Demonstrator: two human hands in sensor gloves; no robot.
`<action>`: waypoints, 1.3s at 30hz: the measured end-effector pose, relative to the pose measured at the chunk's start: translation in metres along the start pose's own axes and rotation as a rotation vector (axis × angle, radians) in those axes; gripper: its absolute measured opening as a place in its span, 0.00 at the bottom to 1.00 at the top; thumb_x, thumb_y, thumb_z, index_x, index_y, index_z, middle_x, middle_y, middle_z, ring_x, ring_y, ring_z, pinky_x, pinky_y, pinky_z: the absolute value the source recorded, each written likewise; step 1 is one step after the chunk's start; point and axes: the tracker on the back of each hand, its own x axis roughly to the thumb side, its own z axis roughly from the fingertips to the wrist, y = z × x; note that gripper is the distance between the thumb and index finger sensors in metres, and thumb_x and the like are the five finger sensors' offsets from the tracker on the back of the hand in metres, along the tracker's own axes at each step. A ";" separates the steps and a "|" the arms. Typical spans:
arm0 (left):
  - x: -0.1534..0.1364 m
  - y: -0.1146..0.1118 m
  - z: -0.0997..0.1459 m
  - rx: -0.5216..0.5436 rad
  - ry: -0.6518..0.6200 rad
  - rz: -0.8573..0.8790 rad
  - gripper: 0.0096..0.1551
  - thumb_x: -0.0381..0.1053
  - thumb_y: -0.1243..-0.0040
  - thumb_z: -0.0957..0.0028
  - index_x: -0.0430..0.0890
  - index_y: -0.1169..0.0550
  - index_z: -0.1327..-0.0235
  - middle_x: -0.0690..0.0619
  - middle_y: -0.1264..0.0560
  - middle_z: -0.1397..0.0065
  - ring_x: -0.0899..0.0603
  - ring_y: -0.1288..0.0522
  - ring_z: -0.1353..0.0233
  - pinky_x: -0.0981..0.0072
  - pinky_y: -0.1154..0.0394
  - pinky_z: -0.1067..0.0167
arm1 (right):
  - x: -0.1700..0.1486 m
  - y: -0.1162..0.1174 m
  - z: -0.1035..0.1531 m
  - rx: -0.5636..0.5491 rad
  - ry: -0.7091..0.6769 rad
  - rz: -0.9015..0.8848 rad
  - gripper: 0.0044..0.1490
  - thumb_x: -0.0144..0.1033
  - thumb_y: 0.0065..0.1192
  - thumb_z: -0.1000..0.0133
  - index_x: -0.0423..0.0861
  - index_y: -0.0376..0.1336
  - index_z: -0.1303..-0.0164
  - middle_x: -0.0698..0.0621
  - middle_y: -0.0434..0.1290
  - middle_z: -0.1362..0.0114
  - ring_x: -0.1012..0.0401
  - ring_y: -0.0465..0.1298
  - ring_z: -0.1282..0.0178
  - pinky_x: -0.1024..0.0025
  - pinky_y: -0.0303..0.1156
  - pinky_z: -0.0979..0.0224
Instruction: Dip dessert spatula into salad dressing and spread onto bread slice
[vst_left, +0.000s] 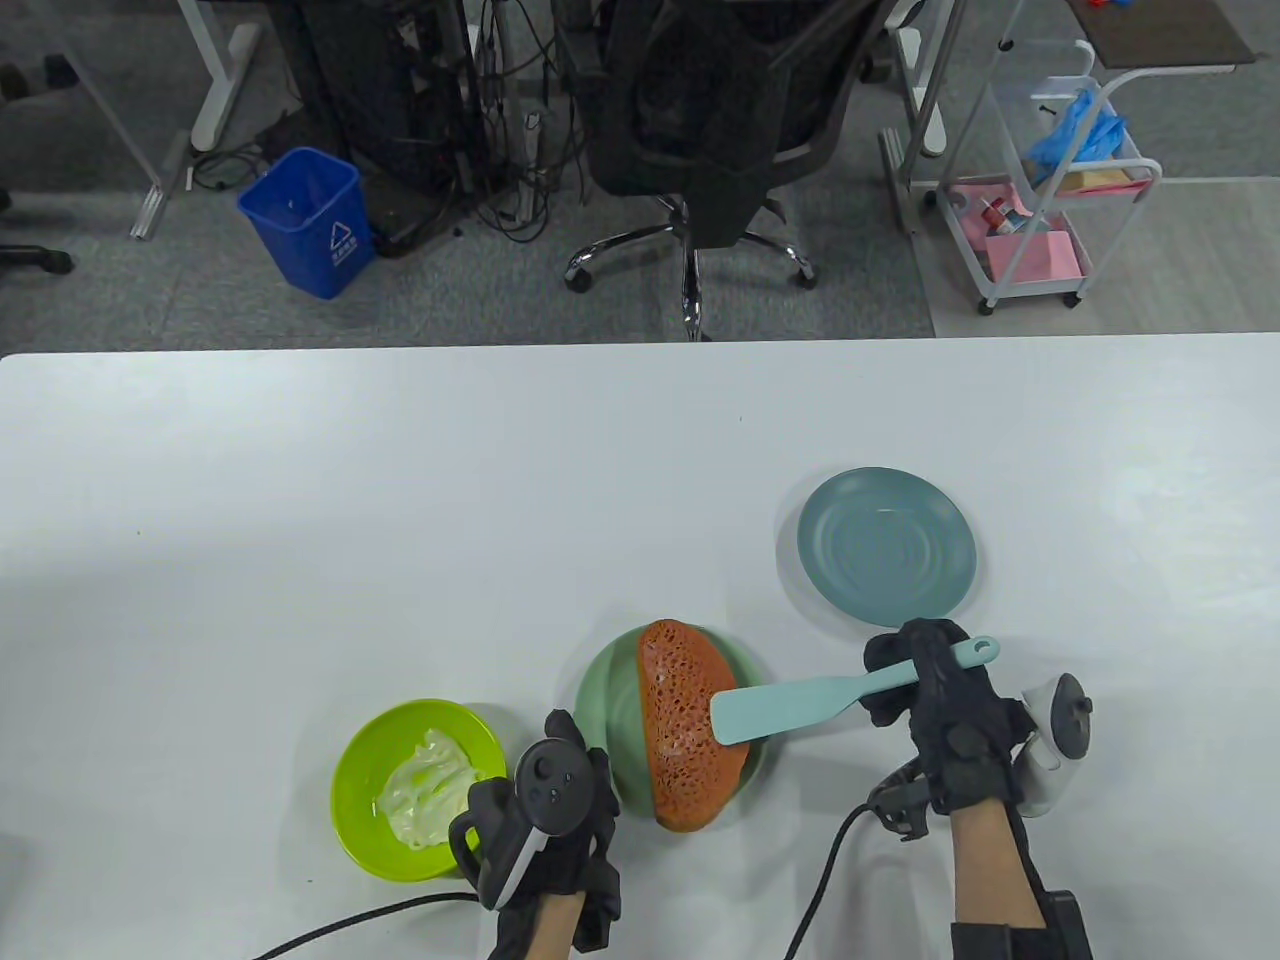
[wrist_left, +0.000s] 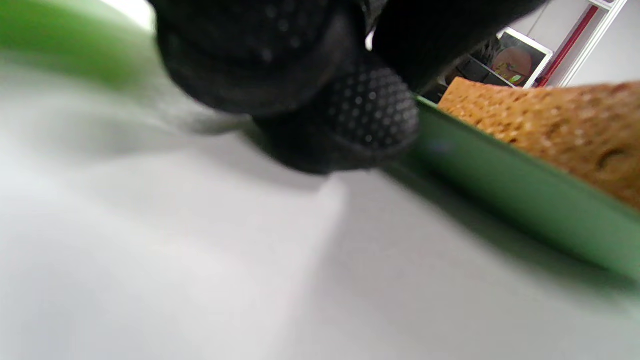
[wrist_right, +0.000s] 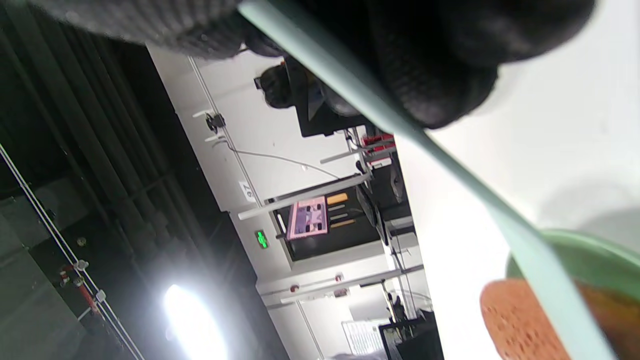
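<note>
My right hand grips the handle of a pale teal dessert spatula. Its flat blade lies over the right side of the brown bread slice; I cannot tell if it touches. The bread lies on a green plate. A lime green bowl with white salad dressing stands left of it. My left hand rests on the table between the bowl and the green plate, holding nothing I can see. In the left wrist view a fingertip touches the table beside the plate rim, with the bread above. The right wrist view shows the spatula handle running down to the bread.
An empty blue-grey plate stands behind my right hand. Cables trail from both gloves toward the table's near edge. Beyond the far edge are an office chair, a blue bin and a white cart.
</note>
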 end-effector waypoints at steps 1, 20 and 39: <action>0.000 0.000 0.000 0.001 0.000 0.000 0.34 0.49 0.38 0.34 0.29 0.29 0.24 0.47 0.15 0.52 0.53 0.10 0.67 0.73 0.11 0.71 | 0.000 -0.002 0.000 -0.009 0.000 -0.001 0.20 0.47 0.57 0.32 0.46 0.61 0.38 0.37 0.70 0.37 0.39 0.78 0.53 0.51 0.75 0.55; -0.001 0.001 0.001 0.001 -0.002 0.009 0.35 0.50 0.38 0.34 0.29 0.30 0.24 0.47 0.15 0.52 0.53 0.10 0.66 0.73 0.11 0.70 | 0.001 0.038 0.000 0.123 -0.053 -0.006 0.22 0.49 0.58 0.33 0.46 0.62 0.39 0.37 0.72 0.39 0.42 0.83 0.56 0.56 0.83 0.60; -0.002 0.001 0.001 -0.010 0.001 0.024 0.35 0.50 0.38 0.34 0.29 0.30 0.24 0.47 0.15 0.51 0.52 0.10 0.66 0.72 0.11 0.70 | -0.003 0.057 0.003 0.161 -0.015 0.106 0.21 0.46 0.58 0.33 0.44 0.61 0.39 0.35 0.71 0.40 0.39 0.83 0.57 0.54 0.82 0.61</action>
